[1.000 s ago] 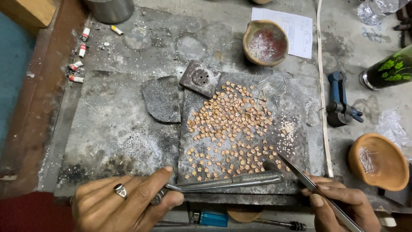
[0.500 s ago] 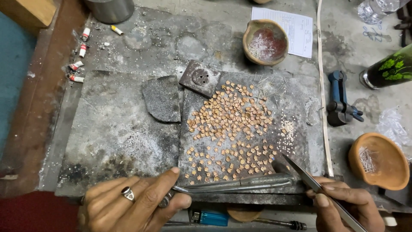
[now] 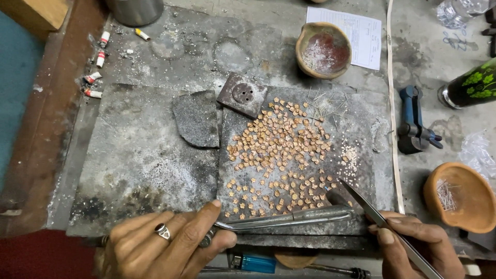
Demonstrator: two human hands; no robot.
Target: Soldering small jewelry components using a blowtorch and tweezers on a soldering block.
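Several small copper-coloured pieces (image 3: 281, 150) lie spread over a dark grey slab (image 3: 356, 129) in the middle. My left hand (image 3: 160, 248), with a ring on one finger, grips a metal blowpipe-like tool (image 3: 289, 217) that lies along the slab's near edge, its tip pointing right. My right hand (image 3: 413, 245) holds long steel tweezers (image 3: 372, 209) whose tip rests at the slab's near right corner, close to the lowest pieces. A patch of tiny pale beads (image 3: 351, 157) sits at the slab's right side.
A clay bowl (image 3: 324, 49) with white powder stands at the back, a second clay bowl (image 3: 460, 196) holding thin pins at the right. A blue tool (image 3: 413, 121), a dark can (image 3: 473, 85), paper (image 3: 361, 31), a blue lighter (image 3: 256, 262) and a small perforated square block (image 3: 242, 94) lie around.
My left hand has shifted slightly right along the near edge with its tool. The tweezers in my right hand have barely moved.
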